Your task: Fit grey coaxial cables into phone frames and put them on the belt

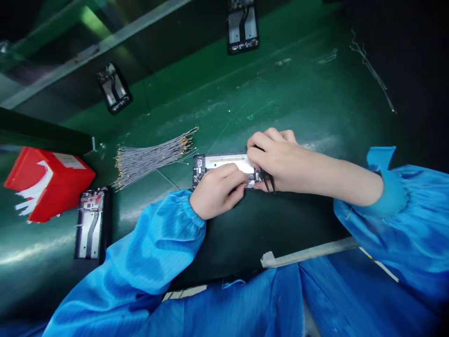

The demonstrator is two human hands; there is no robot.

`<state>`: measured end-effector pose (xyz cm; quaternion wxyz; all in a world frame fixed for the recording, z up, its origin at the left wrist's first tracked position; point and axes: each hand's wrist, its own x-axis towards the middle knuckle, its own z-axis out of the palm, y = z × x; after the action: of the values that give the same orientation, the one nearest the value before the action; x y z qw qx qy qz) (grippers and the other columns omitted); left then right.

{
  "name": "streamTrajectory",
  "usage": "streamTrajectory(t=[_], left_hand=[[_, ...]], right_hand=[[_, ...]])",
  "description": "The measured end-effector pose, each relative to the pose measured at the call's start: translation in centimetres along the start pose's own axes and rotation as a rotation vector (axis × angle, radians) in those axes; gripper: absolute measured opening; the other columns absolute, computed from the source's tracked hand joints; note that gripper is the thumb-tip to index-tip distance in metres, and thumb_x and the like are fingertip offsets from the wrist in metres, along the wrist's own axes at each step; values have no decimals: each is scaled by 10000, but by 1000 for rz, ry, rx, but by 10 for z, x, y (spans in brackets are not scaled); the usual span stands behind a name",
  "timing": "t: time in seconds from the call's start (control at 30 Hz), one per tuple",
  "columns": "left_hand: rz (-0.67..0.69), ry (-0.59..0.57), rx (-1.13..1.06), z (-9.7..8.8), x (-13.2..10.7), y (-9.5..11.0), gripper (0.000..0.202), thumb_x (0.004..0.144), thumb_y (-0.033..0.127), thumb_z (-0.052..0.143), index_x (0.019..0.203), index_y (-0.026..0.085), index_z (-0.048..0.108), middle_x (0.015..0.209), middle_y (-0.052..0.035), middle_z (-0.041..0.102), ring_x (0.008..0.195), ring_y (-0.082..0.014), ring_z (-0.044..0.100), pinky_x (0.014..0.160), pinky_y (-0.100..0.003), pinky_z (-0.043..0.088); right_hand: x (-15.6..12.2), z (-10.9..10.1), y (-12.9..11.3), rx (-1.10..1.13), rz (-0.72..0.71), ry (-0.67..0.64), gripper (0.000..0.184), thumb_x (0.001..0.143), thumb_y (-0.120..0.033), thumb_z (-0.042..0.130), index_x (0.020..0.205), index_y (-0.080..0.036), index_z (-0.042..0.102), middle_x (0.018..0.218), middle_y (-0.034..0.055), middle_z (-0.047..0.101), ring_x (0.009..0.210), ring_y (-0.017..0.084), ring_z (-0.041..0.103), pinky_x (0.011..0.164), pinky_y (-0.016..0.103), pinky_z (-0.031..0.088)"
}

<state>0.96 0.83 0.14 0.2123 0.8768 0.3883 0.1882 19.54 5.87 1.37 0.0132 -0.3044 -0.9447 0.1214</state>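
An opened phone body [224,160] lies sideways on the green bench, its metal frame and circuit parts showing. My left hand [220,189] rests over the near side of the phone, its fingers curled and the thumb and forefinger closed together. Whatever they pinch is too small or hidden to make out. On the phone's right end, my right hand [275,152] bends over it with black tweezers [268,180] held in the fingers, tips pointing towards me. The right fingertips touch or nearly touch the phone edge.
Left of the phone lies a bundle of thin grey cables [150,157]. A red bin [66,182] with white strips stands farther left, near another opened phone [91,224]. Two more phone bodies lie at the back, one on the left [114,88], one centrally [242,25]. Loose cables [373,70] lie far right.
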Motion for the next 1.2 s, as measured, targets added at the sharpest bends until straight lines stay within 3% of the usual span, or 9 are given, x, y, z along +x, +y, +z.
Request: streamTrajectory(t=[0.33,0.53,0.7,0.87,1.0,1.2], left_hand=[[86,-66,-114,-5,-1,-2,115,770,108,447,734,161,543,681,-8,524,632,-105,469,597,-211,391],[125,-34,-17,-4,-4,-3,116,795,155,458,803,162,574,727,-29,530,700,-132,480,660,-254,422],[129,-15,109,2,0,-2,282,824,161,463,1080,230,559,1067,-83,504,1064,-216,437,916,-411,374],[64,-6,174,10,8,6,347,845,116,407,1128,266,543,1182,-84,463,1197,-244,355,992,-485,285],[57,-33,214,10,10,9,360,850,116,391,1153,250,533,1194,-94,461,1213,-255,342,998,-492,270],[88,-50,245,5,11,9,357,839,131,428,1161,244,532,1194,-101,470,1201,-277,347,969,-481,296]], right_hand=[[2,1,-12,70,131,-18,254,665,-295,598,856,-155,505,1049,141,437,896,281,387,678,375,275],[-14,-4,-2,385,137,190,177,776,-322,525,863,-170,506,1007,103,504,884,228,449,717,365,352],[-47,-22,9,624,276,438,213,857,-333,437,998,-243,568,1021,32,594,910,191,553,776,331,423],[-63,-21,14,794,190,332,163,809,-369,521,819,-263,644,969,18,610,877,194,577,770,338,451],[-58,-9,18,817,244,346,94,754,-281,600,823,-228,637,892,24,620,839,181,579,757,325,456],[-53,-1,18,814,290,293,90,750,-253,575,815,-206,616,831,27,635,781,182,590,692,330,469]])
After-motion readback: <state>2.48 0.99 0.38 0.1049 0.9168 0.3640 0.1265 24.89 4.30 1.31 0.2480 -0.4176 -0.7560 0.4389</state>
